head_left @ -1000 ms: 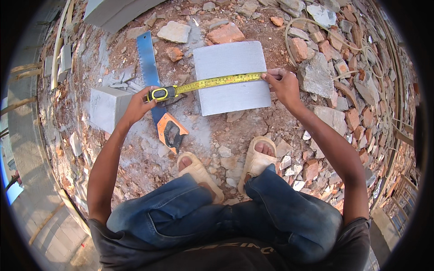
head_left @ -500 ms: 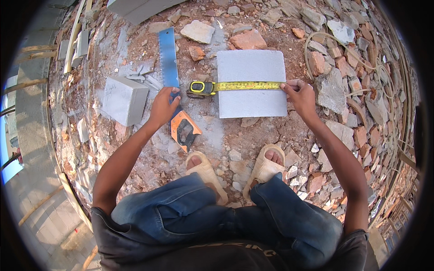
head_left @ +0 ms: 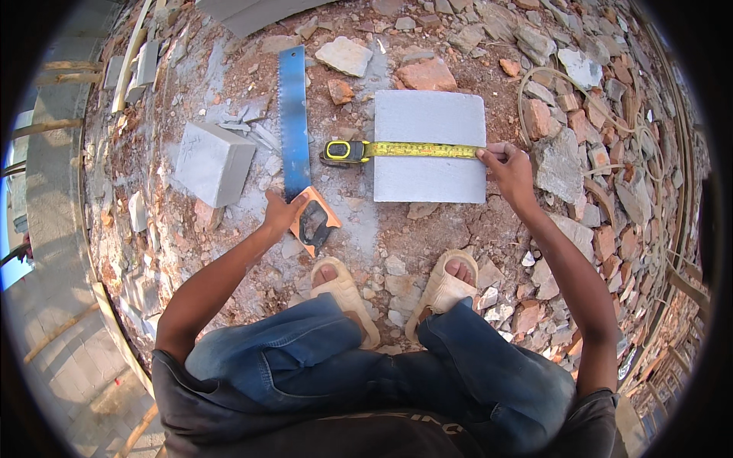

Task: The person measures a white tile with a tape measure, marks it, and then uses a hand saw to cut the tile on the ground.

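Note:
A pale grey block (head_left: 429,183) lies flat on the ground ahead of me. Across its top runs the yellow blade of a tape measure (head_left: 412,149), whose black and yellow case sits just off the block's left edge. My right hand (head_left: 510,175) pinches the blade's end at the right edge. Further left is a hand saw (head_left: 295,114) with a blue toothed blade pointing away from me and an orange and black handle. Closed at the left edge of that handle is my left hand (head_left: 281,214), thumb on top; its other fingertips are partly hidden.
A smaller cut grey block (head_left: 214,164) sits left of the saw, with thin offcuts (head_left: 263,136) beside it. Broken bricks and stones (head_left: 561,160) are heaped to the right, crossed by a pale hose or cord (head_left: 588,95). Another large grey block (head_left: 259,14) stands at the far edge.
My left hand has slid nearer along the saw, from the blade to the handle. My right hand stays at the tape's end. The whole view has shifted slightly.

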### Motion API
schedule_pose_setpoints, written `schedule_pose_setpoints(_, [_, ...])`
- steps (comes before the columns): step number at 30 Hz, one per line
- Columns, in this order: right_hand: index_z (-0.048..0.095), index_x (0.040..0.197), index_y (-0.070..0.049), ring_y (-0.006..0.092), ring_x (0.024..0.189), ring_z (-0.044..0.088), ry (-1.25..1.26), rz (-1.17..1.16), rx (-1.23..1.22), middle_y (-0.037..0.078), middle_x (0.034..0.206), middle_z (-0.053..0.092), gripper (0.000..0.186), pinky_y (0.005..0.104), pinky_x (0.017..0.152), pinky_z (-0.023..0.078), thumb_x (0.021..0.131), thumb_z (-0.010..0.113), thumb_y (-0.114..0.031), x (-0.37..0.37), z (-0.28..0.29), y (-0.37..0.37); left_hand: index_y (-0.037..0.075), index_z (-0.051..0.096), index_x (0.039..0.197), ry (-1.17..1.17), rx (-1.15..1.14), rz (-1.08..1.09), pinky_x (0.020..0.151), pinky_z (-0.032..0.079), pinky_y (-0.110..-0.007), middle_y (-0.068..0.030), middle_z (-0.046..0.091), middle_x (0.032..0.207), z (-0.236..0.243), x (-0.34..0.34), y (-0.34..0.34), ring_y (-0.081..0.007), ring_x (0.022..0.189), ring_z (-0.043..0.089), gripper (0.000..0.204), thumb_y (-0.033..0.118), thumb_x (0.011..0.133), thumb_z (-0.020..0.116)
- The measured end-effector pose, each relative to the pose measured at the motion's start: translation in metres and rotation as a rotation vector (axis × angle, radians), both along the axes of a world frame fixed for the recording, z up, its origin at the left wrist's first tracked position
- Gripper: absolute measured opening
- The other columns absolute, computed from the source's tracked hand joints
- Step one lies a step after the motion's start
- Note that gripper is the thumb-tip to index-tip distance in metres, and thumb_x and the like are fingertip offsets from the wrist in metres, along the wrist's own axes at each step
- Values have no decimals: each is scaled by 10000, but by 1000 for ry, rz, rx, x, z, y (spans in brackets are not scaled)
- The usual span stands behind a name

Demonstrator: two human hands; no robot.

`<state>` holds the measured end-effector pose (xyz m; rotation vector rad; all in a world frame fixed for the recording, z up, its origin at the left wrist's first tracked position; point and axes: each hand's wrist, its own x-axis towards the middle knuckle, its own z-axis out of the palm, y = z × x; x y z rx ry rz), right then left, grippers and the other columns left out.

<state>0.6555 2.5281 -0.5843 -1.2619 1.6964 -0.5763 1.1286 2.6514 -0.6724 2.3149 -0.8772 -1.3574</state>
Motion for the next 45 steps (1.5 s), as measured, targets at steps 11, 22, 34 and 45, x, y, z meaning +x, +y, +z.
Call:
schedule_pose_setpoints(11, [706, 1040, 87, 159, 718, 704, 4, 25, -1, 147, 839, 731, 387, 297, 630, 567, 873, 766, -257, -4, -6, -3, 43, 632, 1141, 445, -106, 114, 750, 524, -271, -17, 703, 985, 34, 36, 0, -94, 839, 657, 268, 279, 1013, 611])
schedule_pose_setpoints(22, [716, 1001, 57, 168, 695, 697, 5, 42, -65, 131, 805, 732, 415, 311, 648, 549, 853, 782, -325, -7, -13, -2, 81, 643, 1097, 497, -26, 202, 724, 511, -275, 12, 693, 924, 53, 58, 5, -86, 799, 638, 200, 258, 1008, 612])
schedule_pose_setpoints(34, [724, 998, 51, 200, 742, 712, 88, 94, -55, 145, 823, 738, 422, 325, 697, 553, 850, 781, -339, -7, -5, -3, 77, 585, 1293, 386, 56, -39, 865, 493, -309, -6, 686, 1115, 47, 41, 14, -120, 970, 630, 312, 217, 1014, 587])
schedule_pose_setpoints(45, [723, 1004, 41, 205, 741, 711, 91, 104, -77, 154, 828, 735, 408, 334, 692, 554, 854, 776, -335, -7, -3, -1, 82, 568, 1317, 773, -104, 11, 1022, 459, -338, -20, 666, 1193, 61, 57, 16, -143, 1102, 608, 332, 187, 1005, 616])
